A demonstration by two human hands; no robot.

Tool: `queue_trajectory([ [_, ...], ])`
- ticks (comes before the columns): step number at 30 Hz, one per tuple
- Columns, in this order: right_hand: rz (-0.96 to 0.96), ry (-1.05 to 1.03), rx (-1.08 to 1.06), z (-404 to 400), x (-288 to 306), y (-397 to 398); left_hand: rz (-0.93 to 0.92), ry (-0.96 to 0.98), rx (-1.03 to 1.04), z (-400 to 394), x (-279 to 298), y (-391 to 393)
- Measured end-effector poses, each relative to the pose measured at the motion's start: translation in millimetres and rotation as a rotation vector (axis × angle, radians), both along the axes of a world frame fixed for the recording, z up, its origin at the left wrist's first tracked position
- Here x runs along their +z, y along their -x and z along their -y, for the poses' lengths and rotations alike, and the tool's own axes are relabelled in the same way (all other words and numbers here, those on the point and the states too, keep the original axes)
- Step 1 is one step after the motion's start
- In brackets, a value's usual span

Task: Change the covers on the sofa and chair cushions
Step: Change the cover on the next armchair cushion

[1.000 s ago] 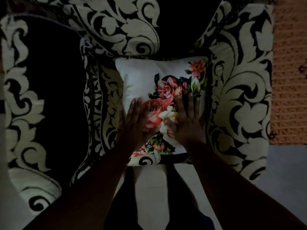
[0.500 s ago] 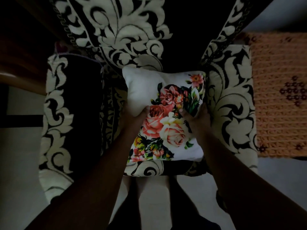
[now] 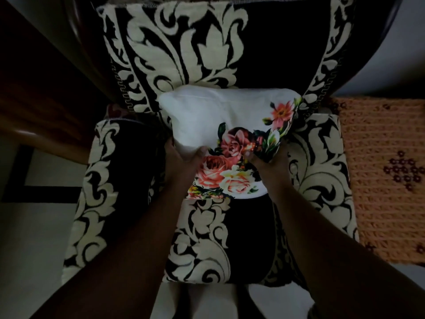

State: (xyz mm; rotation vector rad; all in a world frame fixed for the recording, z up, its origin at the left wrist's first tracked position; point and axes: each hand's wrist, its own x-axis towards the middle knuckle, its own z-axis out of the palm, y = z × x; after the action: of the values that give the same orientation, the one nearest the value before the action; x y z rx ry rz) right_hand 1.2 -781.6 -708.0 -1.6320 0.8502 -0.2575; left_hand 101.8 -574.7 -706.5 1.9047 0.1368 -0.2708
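A white cushion (image 3: 207, 116) printed with pink and red roses leans against the backrest of an armchair (image 3: 230, 238) covered in black-and-cream scroll fabric. My left hand (image 3: 184, 157) grips the cushion's left side, thumb on the front. On the cushion's right side my right hand (image 3: 266, 162) grips likewise, its thumb pressing the flower print. The cushion's lower edge rests on the seat, between the two armrests.
The chair's left armrest (image 3: 110, 180) and right armrest (image 3: 322, 180) flank the seat. An orange woven mat (image 3: 386, 180) lies to the right. Dark wooden furniture (image 3: 46, 88) stands at the upper left. Pale floor (image 3: 30, 249) shows at the lower left.
My hands went from lying flat on the cushion to gripping its sides. The cushion has moved from the seat's front back against the backrest, tilted upright.
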Motion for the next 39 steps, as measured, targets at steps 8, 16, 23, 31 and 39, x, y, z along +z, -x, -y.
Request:
queue_trajectory([
  [8, -0.052, -0.004, 0.036, 2, -38, -10, -0.026, -0.124, -0.104, -7, -37, -21],
  [16, -0.153, -0.02, 0.03, -13, -11, -5, -0.146, -0.156, -0.102, -3, -5, -13],
  [23, -0.305, -0.064, 0.058, -50, 70, 37, -0.332, -0.219, -0.124, -21, 85, 45],
  [31, -0.26, 0.003, 0.034, -109, 209, 117, -0.359, -0.195, -0.207, -87, 217, 120],
  [39, -0.141, -0.012, 0.145, -134, 278, 162, -0.325, -0.132, -0.275, -133, 308, 180],
])
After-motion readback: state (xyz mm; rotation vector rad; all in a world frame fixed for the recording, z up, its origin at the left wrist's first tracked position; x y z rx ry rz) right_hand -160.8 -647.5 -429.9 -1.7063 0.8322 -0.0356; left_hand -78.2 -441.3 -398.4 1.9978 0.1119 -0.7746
